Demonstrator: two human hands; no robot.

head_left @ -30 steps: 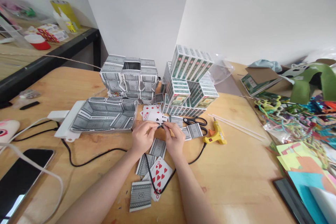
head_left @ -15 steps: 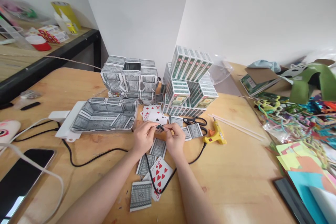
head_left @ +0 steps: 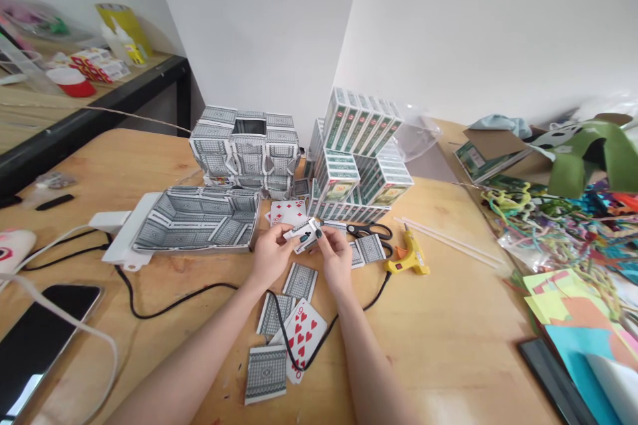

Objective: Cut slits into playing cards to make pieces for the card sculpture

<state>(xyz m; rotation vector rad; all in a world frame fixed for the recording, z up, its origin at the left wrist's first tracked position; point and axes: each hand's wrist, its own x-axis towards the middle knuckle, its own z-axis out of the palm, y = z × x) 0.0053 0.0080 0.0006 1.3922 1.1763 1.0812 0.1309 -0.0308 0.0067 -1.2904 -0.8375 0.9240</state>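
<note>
- Your left hand (head_left: 269, 254) and right hand (head_left: 335, 254) pinch a small folded playing card (head_left: 305, 235) between their fingertips, just above the wooden table (head_left: 448, 319); black club pips show on its white face.
- Directly below your hands, flat cards lie scattered: a grey-patterned card back (head_left: 300, 281), a ten of hearts (head_left: 302, 335) and another face-down card (head_left: 265, 374) nearer you.
- A thin black cable (head_left: 174, 304) snakes across the pale wood and loops over the ten of hearts.
- To your right, black-handled scissors (head_left: 371, 231) sit just beside a yellow glue gun (head_left: 409, 255), with pale glue sticks (head_left: 448, 239) beyond it.
- To your left, an open tray built from card backs (head_left: 197, 226) rests on the table; behind it stands a boxy card structure (head_left: 246, 149).
- Stacked green-and-white card boxes (head_left: 361, 159) rise behind your hands.
- A dark phone (head_left: 42, 332) lies at far left.
</note>
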